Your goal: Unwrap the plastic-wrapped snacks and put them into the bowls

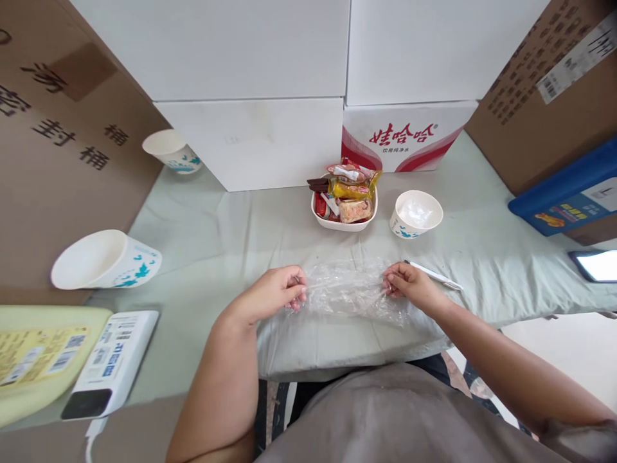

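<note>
A clear, crumpled plastic bag (347, 292) is stretched between my two hands, low over the cloth near the table's front edge. My left hand (288, 289) is closed on its left side, thumb against fingers. At the other side my right hand (401, 281) pinches the plastic. Just behind my right hand lies a white pen-like stick (436, 275) with a dark tip. Beyond the bag stands a white bowl (344, 225) heaped with several wrapped snacks (354, 193). To its right, a paper cup (403, 225) holds some crumpled clear plastic.
White boxes (260, 141) wall off the back, with brown cartons at both sides. Two paper cups (139, 263) are at the left, the nearer one tipped over. A white power bank (116, 357) with a cable lies front left beside a yellow bottle (43, 360). A phone (598, 265) is far right.
</note>
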Available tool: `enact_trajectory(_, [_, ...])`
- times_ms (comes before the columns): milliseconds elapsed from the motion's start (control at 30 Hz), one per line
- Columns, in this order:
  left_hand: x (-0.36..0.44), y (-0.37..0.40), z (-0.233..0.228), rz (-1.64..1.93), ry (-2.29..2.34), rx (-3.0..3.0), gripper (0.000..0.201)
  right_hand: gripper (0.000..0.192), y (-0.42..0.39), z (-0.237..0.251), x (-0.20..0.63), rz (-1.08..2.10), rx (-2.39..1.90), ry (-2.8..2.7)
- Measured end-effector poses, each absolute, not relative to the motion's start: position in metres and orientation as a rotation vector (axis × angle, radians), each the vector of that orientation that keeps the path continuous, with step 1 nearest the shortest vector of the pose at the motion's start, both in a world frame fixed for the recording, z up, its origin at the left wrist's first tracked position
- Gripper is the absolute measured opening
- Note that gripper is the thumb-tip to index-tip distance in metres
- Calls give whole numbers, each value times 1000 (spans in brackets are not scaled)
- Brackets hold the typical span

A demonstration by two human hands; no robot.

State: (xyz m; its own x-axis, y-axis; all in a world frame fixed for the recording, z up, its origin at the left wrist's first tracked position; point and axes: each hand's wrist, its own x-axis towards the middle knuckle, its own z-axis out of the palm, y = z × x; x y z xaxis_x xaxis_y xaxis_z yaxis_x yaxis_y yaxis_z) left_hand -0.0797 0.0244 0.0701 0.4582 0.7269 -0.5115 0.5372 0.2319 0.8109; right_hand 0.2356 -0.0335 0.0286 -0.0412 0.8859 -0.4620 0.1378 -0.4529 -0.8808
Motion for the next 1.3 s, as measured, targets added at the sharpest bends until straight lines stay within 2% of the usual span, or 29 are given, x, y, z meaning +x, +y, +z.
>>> enact_trajectory(133, [-89, 12, 62, 96, 1342, 1421, 17, 12, -29, 32, 234, 1597, -1739, -1034])
enact_trajectory(333, [-96, 1, 53, 186, 1534, 1458, 35, 14, -25, 27, 230, 1499, -1858, -1093])
enact_trajectory(467, [-83, -4, 46, 491, 1649, 1422, 16, 18, -27, 21, 230, 1303, -1893, -1317])
enact_trajectory(567, [-71, -7, 35, 609, 1705, 1305, 11, 18, -27, 23, 232, 1119, -1952, -1478])
enact_trajectory(700, [-62, -7, 24, 523, 1843, 1430, 4, 20, -23, 29, 234, 981, -2089, -1637])
enact_trajectory(933, [-62, -8, 30, 389, 1886, 1638, 6, 22, -15, 33, 240, 611, -2217, -1894])
enact_trajectory(1100, [-69, -17, 35, 573, 1706, 1477, 14, 18, -13, 31, 246, 756, -2125, -1796])
enact_trajectory(1300, [-74, -24, 34, 529, 1661, 1365, 20, 15, -6, 38, 249, 956, -2021, -1580])
